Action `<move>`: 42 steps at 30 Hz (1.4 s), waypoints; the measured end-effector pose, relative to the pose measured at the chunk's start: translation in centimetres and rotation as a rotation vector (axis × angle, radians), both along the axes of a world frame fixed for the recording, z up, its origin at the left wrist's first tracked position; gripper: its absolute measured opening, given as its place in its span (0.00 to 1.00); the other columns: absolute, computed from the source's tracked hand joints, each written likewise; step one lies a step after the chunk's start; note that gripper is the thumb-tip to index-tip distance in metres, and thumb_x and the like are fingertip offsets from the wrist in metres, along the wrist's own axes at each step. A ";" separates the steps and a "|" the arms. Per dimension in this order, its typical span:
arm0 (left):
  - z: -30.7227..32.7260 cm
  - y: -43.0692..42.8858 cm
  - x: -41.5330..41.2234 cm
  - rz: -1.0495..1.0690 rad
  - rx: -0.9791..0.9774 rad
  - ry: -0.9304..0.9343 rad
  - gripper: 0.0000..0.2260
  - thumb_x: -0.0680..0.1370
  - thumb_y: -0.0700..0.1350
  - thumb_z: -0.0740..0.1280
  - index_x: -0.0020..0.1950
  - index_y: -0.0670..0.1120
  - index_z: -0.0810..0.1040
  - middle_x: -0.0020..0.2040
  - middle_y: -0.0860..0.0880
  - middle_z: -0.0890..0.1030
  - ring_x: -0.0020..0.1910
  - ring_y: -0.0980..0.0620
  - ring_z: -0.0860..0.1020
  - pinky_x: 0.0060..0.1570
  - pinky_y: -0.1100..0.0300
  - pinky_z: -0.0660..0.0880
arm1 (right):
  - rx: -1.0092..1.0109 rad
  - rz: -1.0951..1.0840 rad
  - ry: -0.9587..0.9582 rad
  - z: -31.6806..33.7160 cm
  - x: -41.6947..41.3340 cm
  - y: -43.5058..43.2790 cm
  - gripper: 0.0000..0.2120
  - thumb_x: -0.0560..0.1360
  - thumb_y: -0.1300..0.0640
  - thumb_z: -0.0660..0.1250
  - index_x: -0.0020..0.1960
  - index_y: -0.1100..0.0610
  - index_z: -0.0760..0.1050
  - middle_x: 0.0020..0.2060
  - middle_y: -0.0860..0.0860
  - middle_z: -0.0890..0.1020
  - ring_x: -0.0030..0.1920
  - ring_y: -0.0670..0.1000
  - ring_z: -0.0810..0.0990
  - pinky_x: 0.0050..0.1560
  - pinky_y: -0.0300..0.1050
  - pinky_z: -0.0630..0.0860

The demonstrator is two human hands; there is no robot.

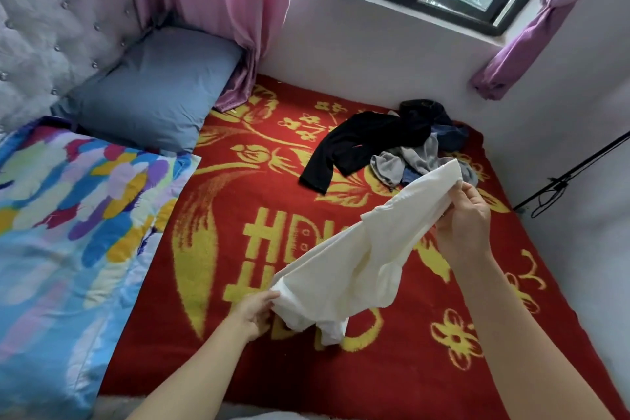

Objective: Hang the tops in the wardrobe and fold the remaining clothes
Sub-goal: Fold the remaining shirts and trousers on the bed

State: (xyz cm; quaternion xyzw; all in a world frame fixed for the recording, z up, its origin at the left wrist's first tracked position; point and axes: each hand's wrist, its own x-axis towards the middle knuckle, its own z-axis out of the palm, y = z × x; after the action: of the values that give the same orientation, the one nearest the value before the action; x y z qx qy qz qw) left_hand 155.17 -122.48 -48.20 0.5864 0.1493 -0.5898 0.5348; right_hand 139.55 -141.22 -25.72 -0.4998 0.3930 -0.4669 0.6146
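From the head camera, the white garment (368, 249) is stretched in the air between both hands, over the middle of the red blanket (426, 382) that covers the bed. The left hand (254, 314) pinches its lower end, toward the near edge of the bed. The right hand (463, 218) grips the upper end with curled fingers, closer to the far right corner.

The cloth sags in soft folds between the two grips, and a loose flap hangs below the left hand. It looks thin, light and limp. It will likely not slip, but it will not keep any shape by itself. Whether it is a top or something else cannot be told while it is bunched like this. Taking it by two matching points, such as the shoulder seams or the waistband corners, should let it fall open and flat.

The rest of the clothes (409, 147), black, grey and blue, lie in a heap near the far right corner of the bed, well apart from the hands.
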 end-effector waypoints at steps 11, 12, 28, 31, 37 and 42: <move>12.3 2.0 9.5 0.298 -0.694 -0.551 0.14 0.67 0.31 0.67 0.40 0.50 0.84 0.39 0.53 0.82 0.41 0.57 0.79 0.43 0.68 0.76 | 0.235 -0.285 0.180 -5.0 -4.2 -5.5 0.06 0.78 0.61 0.61 0.42 0.57 0.71 0.37 0.52 0.75 0.34 0.49 0.74 0.33 0.43 0.71; 13.1 1.8 9.9 0.275 -0.704 -0.635 0.15 0.67 0.31 0.68 0.43 0.50 0.84 0.42 0.53 0.83 0.44 0.56 0.79 0.46 0.67 0.76 | 0.225 -0.266 0.207 -5.0 -4.3 -5.7 0.06 0.77 0.61 0.61 0.41 0.56 0.70 0.37 0.52 0.75 0.34 0.49 0.73 0.33 0.43 0.70; 22.7 -3.3 7.7 0.417 -0.260 -1.516 0.22 0.70 0.42 0.74 0.57 0.38 0.67 0.50 0.41 0.75 0.43 0.53 0.71 0.42 0.67 0.69 | -0.040 0.440 0.480 -5.5 -5.9 -3.4 0.27 0.56 0.42 0.80 0.50 0.52 0.79 0.46 0.57 0.81 0.42 0.50 0.80 0.39 0.40 0.78; 22.6 -3.4 8.2 0.443 -0.326 -1.577 0.22 0.73 0.38 0.71 0.62 0.38 0.66 0.39 0.52 0.71 0.33 0.63 0.72 0.37 0.68 0.70 | -0.092 0.589 0.545 -5.6 -6.2 -3.3 0.30 0.52 0.40 0.80 0.53 0.44 0.79 0.53 0.49 0.79 0.52 0.49 0.78 0.46 0.36 0.77; 21.5 -2.8 11.4 0.052 -0.249 -1.703 0.10 0.76 0.35 0.66 0.55 0.38 0.81 0.49 0.41 0.83 0.47 0.55 0.80 0.44 0.75 0.69 | -0.282 0.774 0.904 -5.6 -6.7 -3.4 0.18 0.66 0.57 0.77 0.50 0.42 0.76 0.53 0.38 0.74 0.58 0.45 0.73 0.54 0.35 0.69; 20.4 -1.5 14.2 -0.081 -0.213 -1.553 0.05 0.74 0.39 0.70 0.49 0.40 0.82 0.41 0.48 0.80 0.33 0.69 0.76 0.36 0.79 0.68 | -0.294 0.922 0.980 -4.4 -7.6 -2.8 0.34 0.66 0.57 0.77 0.58 0.31 0.61 0.56 0.40 0.70 0.51 0.42 0.72 0.46 0.32 0.71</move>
State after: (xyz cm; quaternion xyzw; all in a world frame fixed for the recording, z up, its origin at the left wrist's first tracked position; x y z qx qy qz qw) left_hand 169.33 -123.94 -27.80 0.7814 -0.3464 -0.0412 0.5175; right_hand 131.99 -144.00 -30.08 -0.8475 0.3056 0.0737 0.4277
